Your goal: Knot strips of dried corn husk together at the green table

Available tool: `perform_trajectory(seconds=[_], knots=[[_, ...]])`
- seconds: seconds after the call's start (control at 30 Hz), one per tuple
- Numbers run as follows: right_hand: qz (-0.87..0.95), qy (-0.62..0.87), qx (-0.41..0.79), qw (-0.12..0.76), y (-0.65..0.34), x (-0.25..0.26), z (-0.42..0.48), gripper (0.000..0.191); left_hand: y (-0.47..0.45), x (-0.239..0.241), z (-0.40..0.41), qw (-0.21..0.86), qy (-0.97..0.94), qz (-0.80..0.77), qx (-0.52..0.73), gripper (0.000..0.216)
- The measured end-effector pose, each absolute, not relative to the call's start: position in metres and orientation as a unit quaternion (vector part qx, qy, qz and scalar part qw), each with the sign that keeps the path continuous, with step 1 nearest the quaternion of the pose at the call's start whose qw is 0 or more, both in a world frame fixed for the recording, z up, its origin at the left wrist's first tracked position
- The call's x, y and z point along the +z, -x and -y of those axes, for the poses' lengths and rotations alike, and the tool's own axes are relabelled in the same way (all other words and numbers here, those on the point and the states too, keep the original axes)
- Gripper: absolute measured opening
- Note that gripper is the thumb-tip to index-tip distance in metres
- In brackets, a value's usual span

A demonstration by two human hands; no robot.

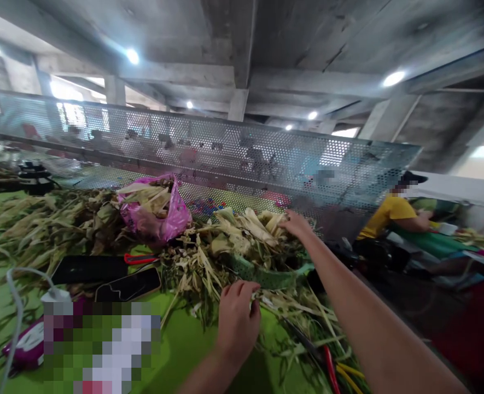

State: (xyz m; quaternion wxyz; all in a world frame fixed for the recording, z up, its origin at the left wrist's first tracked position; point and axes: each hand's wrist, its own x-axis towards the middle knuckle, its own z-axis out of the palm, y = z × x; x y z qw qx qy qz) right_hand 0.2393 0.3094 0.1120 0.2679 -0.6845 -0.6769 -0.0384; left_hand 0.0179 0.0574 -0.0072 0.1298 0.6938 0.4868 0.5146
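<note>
Dried corn husks (248, 230) lie heaped in a green basket (266, 275) on the green table. My right hand (298, 224) stretches over the far right side of this heap, fingers extended and touching the pale husks. Closer to me, my left hand (238, 314) is just in front of the basket, above the tabletop. Its fingers are curled with the thumb close to them; a small pale-green bit shows there, too small to name. Loose husk strips (196, 273) are scattered to the left of the basket.
A pink plastic bag (155, 210) of husks stands behind two dark phones (129, 284) and a red-handled cutter (139, 259). A purple power strip (26, 345) lies left. Red-handled pliers (331, 366) lie front right. A perforated metal screen (225, 158) runs behind. A person in yellow (389, 216) sits right.
</note>
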Motion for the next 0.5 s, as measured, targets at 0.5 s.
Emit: perform_trajectory(seconds=[0.5], knots=[[0.675, 0.533, -0.039, 0.509, -0.245, 0.191, -0.272, 0.051, -0.013, -0.012, -0.062, 0.125, -0.685, -0.486, 0.528, 0.027]])
